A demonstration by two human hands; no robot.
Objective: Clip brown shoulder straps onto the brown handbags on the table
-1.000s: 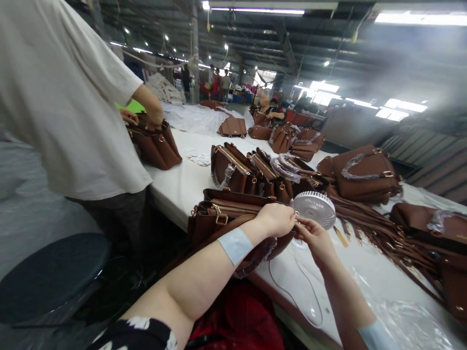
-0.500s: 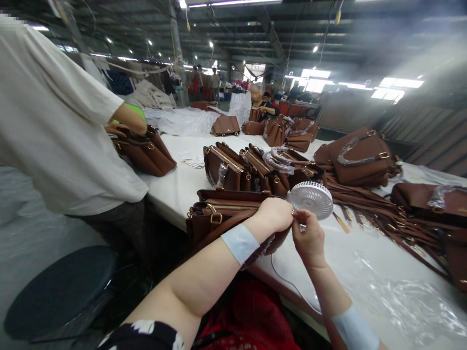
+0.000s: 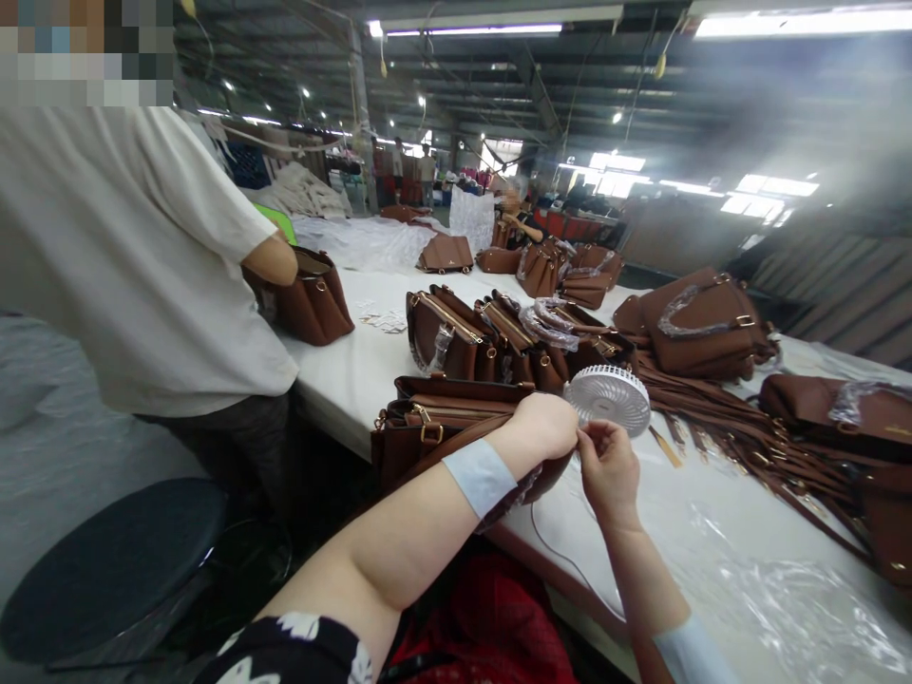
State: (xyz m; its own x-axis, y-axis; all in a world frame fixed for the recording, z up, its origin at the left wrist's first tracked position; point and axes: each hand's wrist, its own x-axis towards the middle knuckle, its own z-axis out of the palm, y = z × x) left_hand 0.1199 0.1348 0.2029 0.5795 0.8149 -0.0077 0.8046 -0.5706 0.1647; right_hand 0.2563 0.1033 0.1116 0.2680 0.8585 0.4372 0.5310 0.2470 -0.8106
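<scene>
A brown handbag (image 3: 406,446) with a gold zipper and a gold ring stands at the near edge of the white table (image 3: 370,356). My left hand (image 3: 547,427) is closed at the bag's right end, its fingertips hidden from view. Close against it, my right hand (image 3: 609,465) pinches with thumb and forefinger; what lies between the fingertips is too small to name. A brown strap runs over the bag beneath my left forearm. Just behind my hands is a round white fan (image 3: 608,399).
Several brown handbags (image 3: 456,332) stand behind the fan. Brown straps (image 3: 733,418) and more bags (image 3: 698,323) lie at the right, with clear plastic (image 3: 805,608) nearer. A person in a light shirt (image 3: 142,266) works at the left beside a dark stool (image 3: 114,560).
The whole view has shifted slightly. The person at the left has an arm lower, with the hand now out of sight at the bag. My hands stay together at the bag's right end.
</scene>
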